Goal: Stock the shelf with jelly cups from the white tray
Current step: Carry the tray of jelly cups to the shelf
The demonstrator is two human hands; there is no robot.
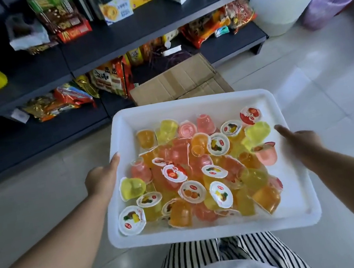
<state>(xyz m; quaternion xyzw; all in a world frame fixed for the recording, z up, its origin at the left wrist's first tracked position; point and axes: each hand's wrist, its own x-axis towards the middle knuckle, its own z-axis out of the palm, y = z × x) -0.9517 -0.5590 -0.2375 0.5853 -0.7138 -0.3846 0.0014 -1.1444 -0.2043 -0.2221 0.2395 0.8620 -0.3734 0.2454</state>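
A shallow white plastic tray [121,129] with a rolled rim fills the lower centre of the frame, carried above the person's striped trousers [251,253] and the pale tiled floor [301,69]. The left hand [102,179] grips the tray's left rim, thumb lying along the top edge and the fingers hidden beneath; the right hand [300,139] holds the right rim the same way, thumb stretched forward on the edge, so how the lower fingers lie cannot be told. Inside, loosely heaped, sit the small translucent jelly cups [203,167] in yellow, orange and pink, each sealed with a white printed foil lid, some upright, many tipped or upside down. They look light singly, with smooth, probably slippery plastic walls that would give a little under pressure, and thin lids that could likely puncture or peel if snagged; each is best taken round its side wall, not by the lid's edge. The loaded tray probably flexes, so supporting both long sides seems wise. Across the upper frame run dark grey shelves [152,27] holding snack packets, with bare stretches at the left, and a flattened brown cardboard box [181,81] leans against the lowest tier.
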